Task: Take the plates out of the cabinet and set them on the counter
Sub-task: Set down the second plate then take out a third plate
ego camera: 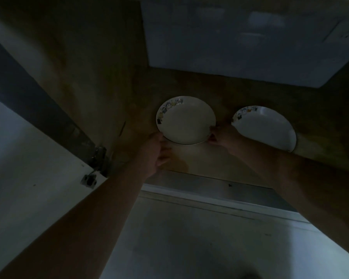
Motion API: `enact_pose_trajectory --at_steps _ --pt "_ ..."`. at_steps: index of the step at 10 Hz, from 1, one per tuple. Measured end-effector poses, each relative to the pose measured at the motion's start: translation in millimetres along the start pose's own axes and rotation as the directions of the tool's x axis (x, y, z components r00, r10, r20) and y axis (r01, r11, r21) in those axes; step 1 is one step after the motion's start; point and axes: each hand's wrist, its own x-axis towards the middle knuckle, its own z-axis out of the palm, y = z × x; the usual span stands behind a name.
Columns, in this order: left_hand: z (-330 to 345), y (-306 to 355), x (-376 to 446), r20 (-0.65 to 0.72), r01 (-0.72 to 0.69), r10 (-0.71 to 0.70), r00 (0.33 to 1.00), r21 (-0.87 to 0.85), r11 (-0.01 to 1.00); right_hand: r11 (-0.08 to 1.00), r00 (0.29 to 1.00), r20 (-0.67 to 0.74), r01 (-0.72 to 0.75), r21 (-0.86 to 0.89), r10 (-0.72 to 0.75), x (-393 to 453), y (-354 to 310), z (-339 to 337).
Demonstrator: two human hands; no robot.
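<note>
My left hand (159, 150) and right hand (218, 135) clamp centre-frame plate (186, 119) rim; dim cabinet, slip risks knocking neighbouring plate (265, 128).

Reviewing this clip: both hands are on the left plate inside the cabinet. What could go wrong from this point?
1. The left hand and right hand touch the left plate only at its lower rim; it could slip as it lifts.
2. The right forearm crosses in front of the second plate, so pulling back might knock it.
3. The scene is dim, so grip quality is hard to judge.
</note>
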Motion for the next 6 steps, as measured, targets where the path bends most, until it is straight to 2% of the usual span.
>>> enact_pose_trajectory --at_steps 3,5,6 --pt "-7 0 6 -0.011 0.021 -0.021 1.0 -0.045 0.999 0.976 0.996 0.002 -0.083 0.203 0.084 0 -2 6" --pt "-7 1 5 -0.009 0.002 -0.002 1.0 -0.014 1.0 0.978 0.998 0.03 -0.065 0.2 0.06 -12 13 4" --pt "-13 5 12 -0.087 0.021 -0.02 0.996 0.011 1.0 0.988 1.0 0.027 -0.004 0.155 0.0 -17 21 3"
